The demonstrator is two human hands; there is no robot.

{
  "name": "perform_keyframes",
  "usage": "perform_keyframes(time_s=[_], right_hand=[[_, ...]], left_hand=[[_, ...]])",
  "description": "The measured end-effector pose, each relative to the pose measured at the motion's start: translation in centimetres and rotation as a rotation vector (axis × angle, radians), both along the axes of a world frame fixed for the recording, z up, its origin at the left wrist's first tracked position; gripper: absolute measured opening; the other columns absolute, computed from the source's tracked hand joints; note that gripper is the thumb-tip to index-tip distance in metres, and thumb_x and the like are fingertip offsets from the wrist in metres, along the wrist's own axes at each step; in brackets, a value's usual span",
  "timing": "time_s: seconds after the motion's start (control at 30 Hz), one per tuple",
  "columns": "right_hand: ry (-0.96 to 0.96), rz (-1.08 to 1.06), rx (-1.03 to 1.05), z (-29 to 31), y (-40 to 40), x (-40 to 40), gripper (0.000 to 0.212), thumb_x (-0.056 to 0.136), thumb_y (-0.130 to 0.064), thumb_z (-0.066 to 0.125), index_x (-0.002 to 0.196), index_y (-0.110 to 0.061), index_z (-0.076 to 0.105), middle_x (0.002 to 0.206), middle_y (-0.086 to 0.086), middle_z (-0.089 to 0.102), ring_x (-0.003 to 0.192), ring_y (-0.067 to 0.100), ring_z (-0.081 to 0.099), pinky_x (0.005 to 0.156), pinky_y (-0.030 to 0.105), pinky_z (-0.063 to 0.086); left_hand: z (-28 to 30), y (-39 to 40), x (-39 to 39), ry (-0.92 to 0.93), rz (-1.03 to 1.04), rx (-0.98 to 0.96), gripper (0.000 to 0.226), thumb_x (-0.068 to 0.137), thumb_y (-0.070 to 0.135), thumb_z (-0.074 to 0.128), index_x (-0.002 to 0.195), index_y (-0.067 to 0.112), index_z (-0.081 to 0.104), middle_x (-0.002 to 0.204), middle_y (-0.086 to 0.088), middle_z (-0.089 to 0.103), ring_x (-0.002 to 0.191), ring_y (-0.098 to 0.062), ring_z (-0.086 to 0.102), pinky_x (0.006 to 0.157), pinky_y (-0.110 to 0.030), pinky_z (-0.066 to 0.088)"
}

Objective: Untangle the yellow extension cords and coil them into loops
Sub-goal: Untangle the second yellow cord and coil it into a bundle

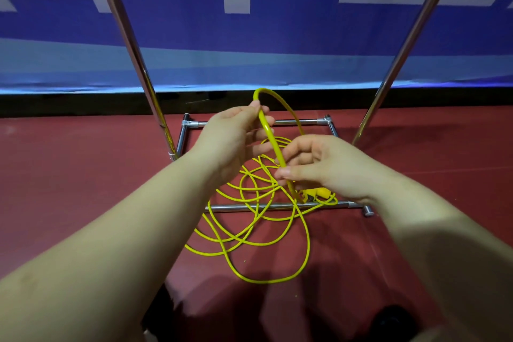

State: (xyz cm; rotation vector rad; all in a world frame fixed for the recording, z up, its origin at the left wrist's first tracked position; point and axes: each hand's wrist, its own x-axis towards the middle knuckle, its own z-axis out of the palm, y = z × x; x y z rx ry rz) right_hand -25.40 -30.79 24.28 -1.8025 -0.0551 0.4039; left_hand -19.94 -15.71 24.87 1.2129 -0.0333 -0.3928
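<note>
A yellow extension cord [251, 219] lies in a loose tangle of loops on the red floor, draped across the metal rack's front bar. One strand rises from the pile and arches up between my hands. My left hand [236, 136] pinches that strand near the top of the arch. My right hand [327, 166] pinches the same strand lower down with thumb and fingers. A yellow plug end [319, 192] with a dark tip lies just under my right hand.
A chrome rack base [277, 205] frames the cord pile, with two slanted poles [130, 44] rising left and right. A blue and white banner [249, 22] hangs behind. Red floor [83, 175] spreads on both sides.
</note>
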Motion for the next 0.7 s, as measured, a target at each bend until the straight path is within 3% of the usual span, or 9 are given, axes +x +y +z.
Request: perform_keyframes(time_s=[0.1, 0.2, 0.3, 0.37, 0.43, 0.53, 0.63, 0.7], right_hand=[[-0.016, -0.113, 0.128, 0.7, 0.2, 0.2, 0.013, 0.087, -0.005, 0.059, 0.086, -0.017, 0.055, 0.073, -0.004, 0.069, 0.070, 0.007, 0.068, 0.061, 0.020, 0.054], [-0.023, -0.359, 0.434, 1.7, -0.4, 1.0, 0.012, 0.091, -0.006, 0.051, 0.083, -0.015, 0.053, 0.068, -0.004, 0.069, 0.065, 0.007, 0.069, 0.059, 0.022, 0.057], [-0.005, -0.551, 0.687, 2.4, -1.4, 1.6, 0.015, 0.094, -0.007, 0.046, 0.081, -0.012, 0.050, 0.058, -0.006, 0.067, 0.061, 0.005, 0.068, 0.054, 0.022, 0.057], [0.007, -0.605, 0.754, 2.4, -1.6, 1.7, 0.014, 0.094, -0.008, 0.047, 0.080, -0.011, 0.050, 0.057, -0.005, 0.067, 0.061, 0.006, 0.069, 0.051, 0.021, 0.055], [0.005, -0.619, 0.800, 2.2, -1.5, 1.9, 0.013, 0.094, -0.009, 0.047, 0.082, -0.011, 0.050, 0.061, -0.001, 0.069, 0.064, 0.010, 0.070, 0.053, 0.023, 0.056], [0.029, -0.547, 0.685, 1.9, -1.4, 1.9, 0.006, 0.093, -0.016, 0.049, 0.091, -0.012, 0.054, 0.087, 0.008, 0.070, 0.082, 0.019, 0.070, 0.066, 0.031, 0.059], [0.086, -0.313, 0.325, 0.8, -1.1, 1.3, 0.012, 0.089, -0.020, 0.055, 0.101, -0.020, 0.057, 0.106, 0.004, 0.067, 0.102, 0.017, 0.063, 0.085, 0.033, 0.052], [0.074, -0.117, 0.083, 0.1, -0.6, 0.7, 0.018, 0.084, -0.020, 0.062, 0.102, -0.023, 0.059, 0.104, -0.001, 0.068, 0.100, 0.011, 0.063, 0.088, 0.031, 0.047]], left_hand=[[-0.4, -0.5, -0.2, 0.002, -0.052, -0.015, 0.019, 0.099, 0.020, 0.043, 0.093, 0.012, 0.059, 0.068, 0.002, 0.066, 0.057, -0.006, 0.063, 0.063, -0.024, 0.056], [-1.2, -0.9, -1.0, -0.025, -0.268, 0.110, 0.023, 0.099, 0.025, 0.040, 0.097, 0.015, 0.061, 0.073, 0.005, 0.067, 0.068, -0.007, 0.063, 0.080, -0.028, 0.048], [-1.8, -1.5, -2.0, -0.126, -0.434, 0.313, 0.022, 0.099, 0.025, 0.041, 0.096, 0.018, 0.062, 0.085, 0.007, 0.065, 0.077, 0.000, 0.061, 0.075, -0.015, 0.045], [-1.7, -1.7, -2.1, -0.156, -0.430, 0.323, 0.019, 0.098, 0.017, 0.043, 0.092, 0.015, 0.060, 0.083, 0.006, 0.064, 0.068, 0.005, 0.061, 0.066, -0.009, 0.046], [-1.4, -1.6, -1.9, -0.183, -0.391, 0.320, 0.020, 0.098, 0.014, 0.043, 0.088, 0.015, 0.060, 0.077, 0.003, 0.062, 0.062, 0.003, 0.058, 0.065, -0.011, 0.048], [-1.1, -1.2, -1.3, -0.198, -0.277, 0.309, 0.022, 0.100, 0.015, 0.041, 0.088, 0.015, 0.060, 0.073, 0.002, 0.059, 0.061, -0.002, 0.056, 0.067, -0.022, 0.051], [-0.8, -0.9, -0.9, -0.127, -0.148, 0.222, 0.024, 0.100, 0.018, 0.040, 0.087, 0.014, 0.060, 0.070, 0.001, 0.058, 0.056, -0.004, 0.056, 0.054, -0.020, 0.051], [-0.6, -0.6, -0.7, -0.047, -0.076, 0.146, 0.023, 0.100, 0.019, 0.041, 0.087, 0.014, 0.060, 0.068, 0.002, 0.059, 0.054, -0.004, 0.057, 0.051, -0.019, 0.052]])
